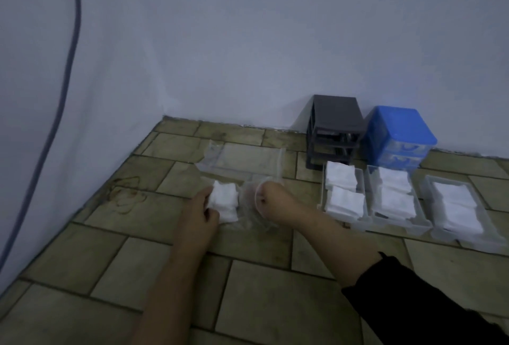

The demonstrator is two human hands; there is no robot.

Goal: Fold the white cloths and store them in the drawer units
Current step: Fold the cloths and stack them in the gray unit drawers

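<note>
On the tiled floor [248, 284], near the corner where the two walls meet, your left hand [202, 214] pinches a folded white cloth [224, 201] at its left edge, fingers curled onto it. The cloth sits in, or just over, the near end of a clear drawer [242, 161] that reaches away from you toward the back wall; the plastic is too transparent to say which. Your right hand [271, 201] is clenched on the drawer's near right part, just beside the cloth, seemingly holding it steady.

To the right, three more clear drawers lie side by side on the floor. The first [362, 216] carries two folded stacks [343, 190], the second [420, 219] also holds two stacks [395, 192], and the third [480, 240] holds a longer pile [457, 208]. Behind them, against the back wall, stand a dark unit [334, 131] with its slots mostly open and a blue unit [399, 138] with drawers in place.

Judging by this, your folding looks nearly finished: no loose, unfolded cloth shows anywhere in view. What remains appears to be filling this fourth drawer and then sliding all four back into the units, most likely the dark one, whose slots appear empty. None of the floor drawers is stored yet.

A cable [68, 69] hangs down the left wall, well apart from the work.
</note>
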